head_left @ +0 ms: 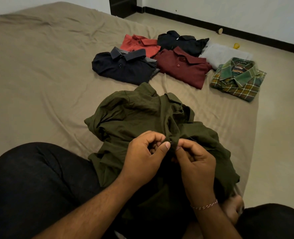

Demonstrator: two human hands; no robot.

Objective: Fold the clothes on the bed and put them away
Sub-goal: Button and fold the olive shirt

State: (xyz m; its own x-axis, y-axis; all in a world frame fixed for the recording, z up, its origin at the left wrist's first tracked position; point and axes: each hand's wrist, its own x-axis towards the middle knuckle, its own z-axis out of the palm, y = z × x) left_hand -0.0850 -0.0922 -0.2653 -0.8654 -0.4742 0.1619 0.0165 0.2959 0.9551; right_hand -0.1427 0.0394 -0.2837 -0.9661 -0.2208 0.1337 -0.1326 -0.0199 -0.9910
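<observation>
Your left hand (143, 152) and right hand (195, 160) both pinch the crumpled olive shirt (139, 114) lying near on the bed (39, 69), while six folded shirts (182, 66) sit far right, a yellow object (236, 46) on the floor beyond.

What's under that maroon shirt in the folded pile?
The maroon shirt lies mostly on the bedsheet. Its far edge overlaps the black shirt behind it. Whether anything else lies beneath cannot be seen.
</observation>
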